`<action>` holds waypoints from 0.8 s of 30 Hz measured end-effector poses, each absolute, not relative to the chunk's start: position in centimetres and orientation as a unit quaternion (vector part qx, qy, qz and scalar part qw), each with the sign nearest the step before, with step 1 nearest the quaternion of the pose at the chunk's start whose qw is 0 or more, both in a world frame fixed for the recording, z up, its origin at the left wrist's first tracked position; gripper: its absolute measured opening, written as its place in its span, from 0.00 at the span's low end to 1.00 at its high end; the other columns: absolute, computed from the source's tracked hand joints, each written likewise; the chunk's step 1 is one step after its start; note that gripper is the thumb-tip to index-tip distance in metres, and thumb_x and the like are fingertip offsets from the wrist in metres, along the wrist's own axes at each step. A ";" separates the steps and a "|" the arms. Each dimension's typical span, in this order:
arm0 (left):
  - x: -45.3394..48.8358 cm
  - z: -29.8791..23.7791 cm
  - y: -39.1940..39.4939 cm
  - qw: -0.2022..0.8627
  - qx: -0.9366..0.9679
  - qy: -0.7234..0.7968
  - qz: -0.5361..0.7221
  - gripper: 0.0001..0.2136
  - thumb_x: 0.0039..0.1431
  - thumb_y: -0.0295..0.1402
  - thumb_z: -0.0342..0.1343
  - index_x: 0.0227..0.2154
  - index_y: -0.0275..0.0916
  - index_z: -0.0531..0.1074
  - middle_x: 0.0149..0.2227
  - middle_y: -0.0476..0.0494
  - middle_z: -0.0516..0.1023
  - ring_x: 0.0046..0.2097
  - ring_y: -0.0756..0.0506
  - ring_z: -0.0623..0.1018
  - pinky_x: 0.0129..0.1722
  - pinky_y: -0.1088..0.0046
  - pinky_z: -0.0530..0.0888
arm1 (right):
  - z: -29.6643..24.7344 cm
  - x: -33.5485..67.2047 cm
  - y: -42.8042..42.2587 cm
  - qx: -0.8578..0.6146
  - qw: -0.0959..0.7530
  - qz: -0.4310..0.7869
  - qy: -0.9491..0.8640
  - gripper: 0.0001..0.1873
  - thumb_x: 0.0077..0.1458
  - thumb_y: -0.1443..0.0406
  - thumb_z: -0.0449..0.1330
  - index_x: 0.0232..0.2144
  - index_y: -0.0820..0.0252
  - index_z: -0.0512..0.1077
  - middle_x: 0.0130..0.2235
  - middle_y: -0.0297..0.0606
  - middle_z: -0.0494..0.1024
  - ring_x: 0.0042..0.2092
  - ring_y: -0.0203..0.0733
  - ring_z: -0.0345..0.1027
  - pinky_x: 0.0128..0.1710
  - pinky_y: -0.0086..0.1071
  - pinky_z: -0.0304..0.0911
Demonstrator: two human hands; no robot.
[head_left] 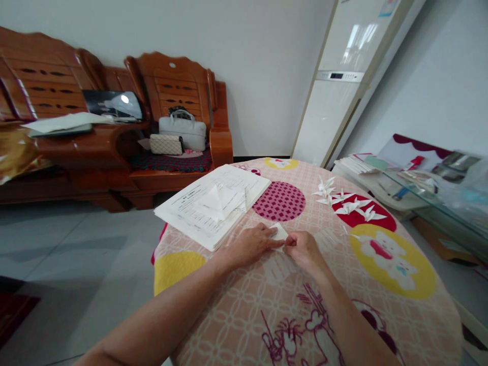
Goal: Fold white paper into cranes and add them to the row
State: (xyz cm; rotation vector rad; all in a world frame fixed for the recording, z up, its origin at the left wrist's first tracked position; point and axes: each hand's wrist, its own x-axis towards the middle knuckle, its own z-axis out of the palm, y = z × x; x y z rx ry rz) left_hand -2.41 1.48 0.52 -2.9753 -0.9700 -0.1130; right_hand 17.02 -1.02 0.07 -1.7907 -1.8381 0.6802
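Observation:
A small piece of folded white paper [281,232] lies on the patterned tablecloth in front of me. My left hand [254,244] holds it from the left, thumb and fingertips pressing it against the cloth. At its right corner my right hand [303,248] pinches the edge, fingers curled in. Beyond my left hand is a stack of printed sheets [190,213], with a folded white paper triangle [214,202] on top. Several white origami cranes [351,206] stand at the right, apart from both hands.
The round table [236,325] has a curved edge close to my forearms. At right, a glass-topped side table [430,203] holds assorted items. Wooden chairs [171,76] with bags [183,131] stand behind at left, and a tall white air conditioner [324,112] at the back.

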 end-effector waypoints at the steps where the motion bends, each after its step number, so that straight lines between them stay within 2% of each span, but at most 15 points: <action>1: -2.4 0.5 1.5 0.003 -0.951 -0.308 -0.037 0.23 0.65 0.32 0.46 0.60 0.61 0.60 0.62 0.48 0.64 0.54 0.39 0.68 0.40 0.68 0.72 | 0.2 17.2 -1.0 -0.660 0.230 0.244 -0.672 0.05 0.40 0.71 0.59 0.19 0.61 0.75 0.21 0.36 0.76 0.26 0.38 0.69 0.25 0.26 0.56; 8: -2.4 0.7 1.5 -0.001 -0.950 -0.311 -0.032 0.21 0.65 0.30 0.47 0.58 0.58 0.63 0.62 0.47 0.64 0.54 0.39 0.69 0.40 0.68 0.72 | 0.3 21.1 -2.1 -0.704 0.188 0.253 -0.636 0.06 0.39 0.73 0.56 0.17 0.60 0.71 0.16 0.32 0.71 0.20 0.34 0.64 0.20 0.25 0.52; 12: -2.4 0.7 1.5 -0.006 -0.950 -0.311 -0.036 0.22 0.64 0.29 0.47 0.58 0.58 0.63 0.62 0.46 0.64 0.53 0.39 0.70 0.40 0.68 0.72 | 0.9 22.7 -2.5 -0.714 0.175 0.226 -0.639 0.07 0.39 0.74 0.55 0.16 0.61 0.70 0.15 0.32 0.69 0.20 0.35 0.63 0.21 0.26 0.52; 14: -2.3 0.6 1.5 -0.002 -0.950 -0.310 -0.038 0.21 0.65 0.30 0.46 0.58 0.57 0.64 0.62 0.46 0.64 0.53 0.39 0.69 0.40 0.68 0.72 | 1.1 22.0 -2.5 -0.683 0.232 0.197 -0.664 0.08 0.43 0.73 0.55 0.20 0.62 0.72 0.18 0.33 0.72 0.23 0.37 0.66 0.23 0.26 0.56; 16: -2.3 0.6 1.6 0.005 -0.950 -0.308 -0.040 0.20 0.65 0.31 0.47 0.57 0.58 0.64 0.61 0.46 0.65 0.51 0.40 0.70 0.39 0.69 0.71 | 1.0 20.5 -2.4 -0.613 0.290 0.174 -0.714 0.12 0.47 0.74 0.53 0.28 0.62 0.76 0.27 0.37 0.78 0.30 0.39 0.70 0.30 0.27 0.62; 17: -2.3 0.6 1.6 0.010 -0.951 -0.308 -0.041 0.19 0.65 0.32 0.47 0.57 0.58 0.65 0.60 0.46 0.66 0.50 0.40 0.70 0.39 0.69 0.71 | 0.8 19.7 -2.3 -0.577 0.297 0.162 -0.743 0.15 0.48 0.76 0.52 0.33 0.62 0.77 0.33 0.40 0.79 0.34 0.39 0.72 0.35 0.29 0.63; 19: -2.3 0.6 1.5 0.020 -0.951 -0.305 -0.044 0.18 0.65 0.33 0.47 0.56 0.58 0.65 0.58 0.46 0.68 0.49 0.41 0.71 0.38 0.70 0.71 | 0.3 18.4 -2.2 -0.526 0.296 0.148 -0.783 0.20 0.48 0.79 0.49 0.37 0.64 0.77 0.39 0.44 0.78 0.41 0.41 0.71 0.42 0.30 0.64; 24: -2.4 0.7 1.0 0.031 -0.960 -0.275 -0.046 0.18 0.64 0.31 0.49 0.54 0.58 0.66 0.57 0.48 0.68 0.51 0.41 0.70 0.38 0.71 0.71 | -0.9 17.8 -2.3 -0.489 0.280 0.156 -0.811 0.23 0.51 0.80 0.48 0.43 0.64 0.76 0.42 0.46 0.75 0.45 0.41 0.69 0.46 0.31 0.63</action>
